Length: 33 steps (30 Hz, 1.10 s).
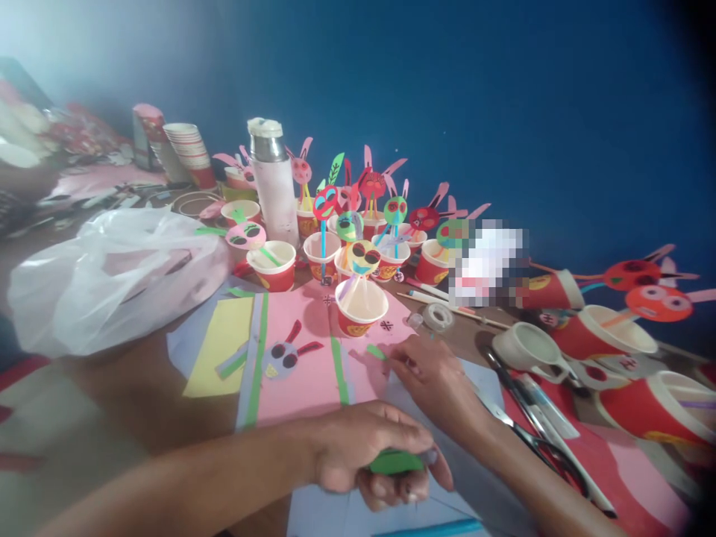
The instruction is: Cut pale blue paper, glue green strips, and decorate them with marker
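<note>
head | left hand (pixel 366 438): curled around green object (pixel 396 462) | right hand (pixel 433 373): just beside green scrap (pixel 376 351), hold unclear

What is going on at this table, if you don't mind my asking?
A person is handling small pieces of craft material. The left hand holds a green piece, and the right hand is over the papers, its fingertips near a green scrap; whether they touch it is unclear. On a pink sheet stands a cup with a yellow face. More cups with decorated faces stand behind it, and scissors lie by the right forearm.
</note>
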{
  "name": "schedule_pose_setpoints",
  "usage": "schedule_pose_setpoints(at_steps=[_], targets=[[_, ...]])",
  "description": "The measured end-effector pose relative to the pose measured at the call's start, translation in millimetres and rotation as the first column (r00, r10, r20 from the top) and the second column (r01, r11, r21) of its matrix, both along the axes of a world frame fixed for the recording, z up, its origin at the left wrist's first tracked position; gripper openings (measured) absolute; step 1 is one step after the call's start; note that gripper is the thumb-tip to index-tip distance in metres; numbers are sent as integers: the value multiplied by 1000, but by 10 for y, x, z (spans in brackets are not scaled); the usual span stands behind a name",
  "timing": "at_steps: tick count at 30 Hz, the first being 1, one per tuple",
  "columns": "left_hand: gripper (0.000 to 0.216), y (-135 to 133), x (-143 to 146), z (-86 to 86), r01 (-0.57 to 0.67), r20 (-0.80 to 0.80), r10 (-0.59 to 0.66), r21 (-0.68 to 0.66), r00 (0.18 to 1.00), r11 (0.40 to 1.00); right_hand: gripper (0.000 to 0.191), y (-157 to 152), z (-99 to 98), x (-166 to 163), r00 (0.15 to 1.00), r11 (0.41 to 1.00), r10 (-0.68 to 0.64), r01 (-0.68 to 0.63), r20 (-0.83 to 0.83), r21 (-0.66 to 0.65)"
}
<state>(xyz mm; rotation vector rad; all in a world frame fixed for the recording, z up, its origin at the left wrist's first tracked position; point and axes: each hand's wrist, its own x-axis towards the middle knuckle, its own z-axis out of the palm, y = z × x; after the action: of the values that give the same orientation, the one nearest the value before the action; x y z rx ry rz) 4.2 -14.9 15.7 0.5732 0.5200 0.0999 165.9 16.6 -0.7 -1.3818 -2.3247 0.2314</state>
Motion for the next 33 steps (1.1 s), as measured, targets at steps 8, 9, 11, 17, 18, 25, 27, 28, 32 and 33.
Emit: schedule_pose_setpoints(at_steps=[8, 9, 11, 17, 18, 25, 27, 28, 32, 33], targets=[[46, 85, 93, -215, -385, -106, 371, -180, 922, 905, 13, -271, 308, 429, 906, 927, 370, -345, -205, 149], [46, 81, 104, -232, -403, -84, 394, -175, 915, 898, 13, -282, 300, 435, 907, 917, 393, -373, -153, 142], [45, 74, 120, -255, -406, -50, 404, -175, 913, 897, 15, -281, 277, 430, 909, 905, 415, -408, -38, 122], [41, 67, 91, -200, -373, -108, 362, -115, 926, 921, 22, -228, 240, 418, 940, 926, 340, -327, -40, 191], [38, 62, 77, -177, -371, -126, 358, -102, 925, 923, 21, -224, 240, 416, 947, 942, 304, -282, -107, 183], [17, 18, 41, -37, -468, -78, 476, 109, 876, 877, 21, -243, 266, 337, 906, 974, -29, -70, -422, -217], [16, 29, 57, -13, -608, -45, 620, 154, 783, 779, 25, -268, 262, 303, 910, 952, -71, -61, -409, -299], [13, 41, 65, -4, -679, -31, 691, 165, 722, 716, 26, -284, 258, 282, 910, 937, -83, -67, -407, -341], [10, 93, 92, -4, -832, -113, 840, 119, 531, 542, 25, -354, 234, 171, 902, 883, -81, -132, -423, -450], [11, 95, 100, -10, -834, -145, 836, 88, 530, 544, 22, -369, 225, 140, 896, 874, -86, -143, -436, -465]])
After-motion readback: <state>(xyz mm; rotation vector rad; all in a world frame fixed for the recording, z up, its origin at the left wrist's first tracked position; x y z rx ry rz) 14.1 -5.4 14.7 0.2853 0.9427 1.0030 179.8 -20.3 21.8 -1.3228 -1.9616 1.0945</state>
